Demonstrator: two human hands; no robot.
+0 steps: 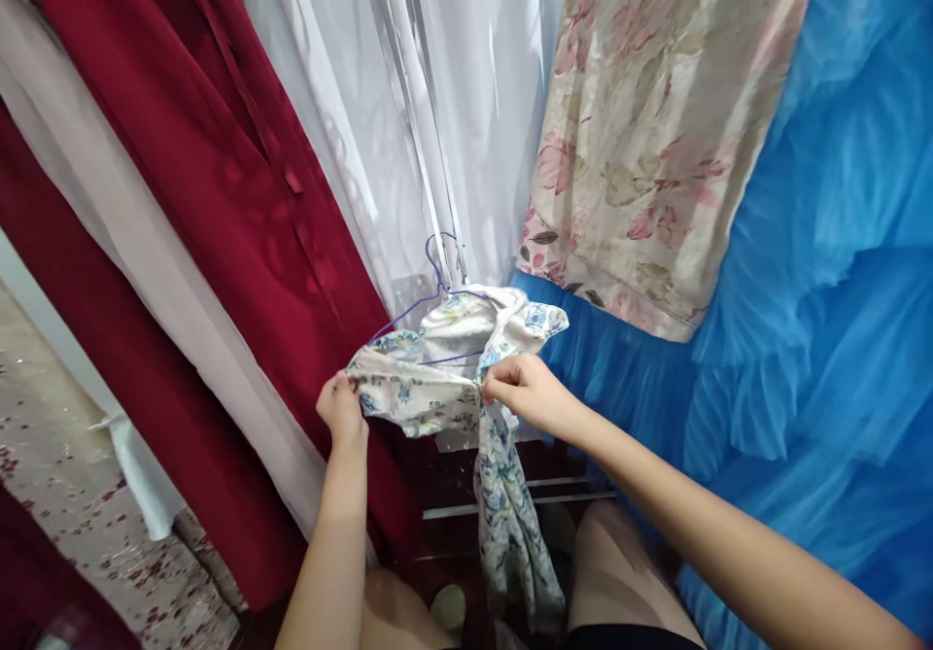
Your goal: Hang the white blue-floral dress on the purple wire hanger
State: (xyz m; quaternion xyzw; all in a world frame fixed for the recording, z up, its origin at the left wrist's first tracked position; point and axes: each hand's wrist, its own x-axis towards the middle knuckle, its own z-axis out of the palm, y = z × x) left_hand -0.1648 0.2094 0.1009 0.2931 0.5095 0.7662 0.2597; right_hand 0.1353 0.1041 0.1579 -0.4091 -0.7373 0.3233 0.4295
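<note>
A large blue ruffled garment (pixel 802 359) hangs at right, a long red garment (pixel 240 174) at left, and white cloth (pixel 481 125) between them. Low before this cloth is a small flowered garment (pixel 430 395), with a purple hanger (pixel 439 283) at its top. The left hand (pixel 342 405) grips this garment's left edge; the right hand (pixel 526 388) pinches its fabric nearer the middle.
</note>
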